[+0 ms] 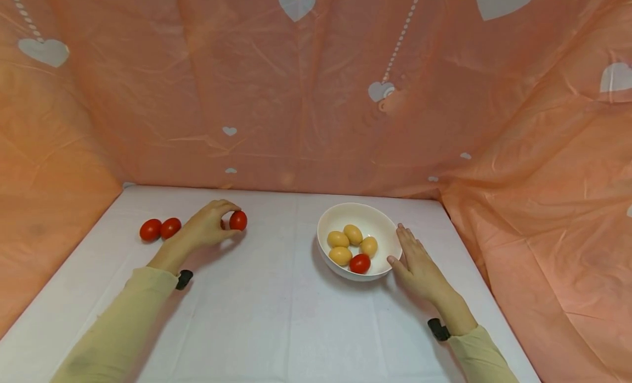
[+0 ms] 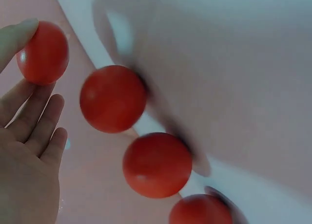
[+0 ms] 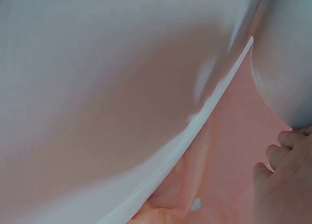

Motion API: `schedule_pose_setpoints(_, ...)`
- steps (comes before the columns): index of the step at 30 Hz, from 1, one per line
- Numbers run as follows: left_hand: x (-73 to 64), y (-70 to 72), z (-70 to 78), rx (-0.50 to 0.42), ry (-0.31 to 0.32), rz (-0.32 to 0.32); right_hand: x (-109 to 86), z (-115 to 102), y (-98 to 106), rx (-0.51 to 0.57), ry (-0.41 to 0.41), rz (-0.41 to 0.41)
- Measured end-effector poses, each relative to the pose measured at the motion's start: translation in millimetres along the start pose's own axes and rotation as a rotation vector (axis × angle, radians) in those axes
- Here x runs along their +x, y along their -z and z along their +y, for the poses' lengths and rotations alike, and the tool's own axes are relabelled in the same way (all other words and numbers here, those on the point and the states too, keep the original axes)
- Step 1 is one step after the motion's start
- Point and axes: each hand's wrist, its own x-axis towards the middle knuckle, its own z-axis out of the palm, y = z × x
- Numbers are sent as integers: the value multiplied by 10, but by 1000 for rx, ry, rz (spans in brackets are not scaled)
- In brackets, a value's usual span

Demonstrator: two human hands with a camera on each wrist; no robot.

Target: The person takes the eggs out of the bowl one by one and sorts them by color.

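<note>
My left hand point(image 1: 209, 225) pinches a small red tomato point(image 1: 238, 220) between thumb and fingertips, close over the table's left half. In the left wrist view the held tomato point(image 2: 44, 52) shows at the upper left, with the other fingers spread below it. Three more red tomatoes point(image 2: 157, 164) lie in a row beside that hand; one is mostly hidden behind it in the head view. My right hand point(image 1: 419, 268), fingers straight, rests against the right side of a white bowl point(image 1: 385, 218). Inside are several yellow egg-shaped fruits point(image 1: 340, 255) and one red tomato point(image 1: 360, 264).
A white cloth covers the table point(image 1: 247, 317). Orange sheeting point(image 1: 276, 108) with pale hearts hangs along the back and both sides. Two red tomatoes point(image 1: 150, 230) lie left of the left wrist, near the table's left edge.
</note>
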Motion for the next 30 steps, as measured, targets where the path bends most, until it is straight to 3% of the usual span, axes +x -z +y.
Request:
schedule_pose_setpoints(10, 27, -2, -90, 34, -70, -18, -7, 5, 0, 7, -2, -5)
schedule_pose_setpoints(30, 53, -36, -153, 81, -45, -74, 0, 15, 0, 0, -7, -8)
